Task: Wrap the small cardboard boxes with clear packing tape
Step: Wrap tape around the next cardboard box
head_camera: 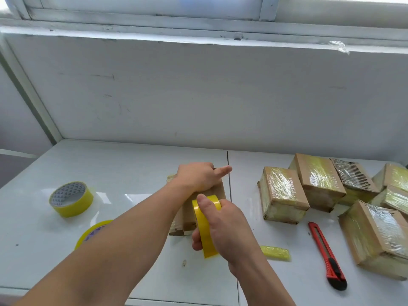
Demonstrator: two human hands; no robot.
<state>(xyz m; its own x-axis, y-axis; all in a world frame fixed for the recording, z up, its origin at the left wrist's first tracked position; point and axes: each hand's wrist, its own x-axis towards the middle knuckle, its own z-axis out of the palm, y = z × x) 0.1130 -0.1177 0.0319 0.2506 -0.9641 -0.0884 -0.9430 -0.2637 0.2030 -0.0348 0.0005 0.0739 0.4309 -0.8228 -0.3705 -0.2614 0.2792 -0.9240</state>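
A small cardboard box (pixel 187 219) stands on the white table (pixel 132 173) in the middle. My left hand (pixel 198 178) lies on top of it, fingers curled over the far edge and the thumb stretched out to the right. My right hand (pixel 223 226) grips a yellowish roll of clear tape (pixel 204 228), held on edge against the box's near side. The box is largely hidden behind both hands.
Two more tape rolls lie at the left, one upright-flat (pixel 70 199), one partly under my left forearm (pixel 93 231). Several taped boxes (pixel 284 195) crowd the right side. A red utility knife (pixel 326 255) and a folded tape scrap (pixel 276 252) lie near the front right.
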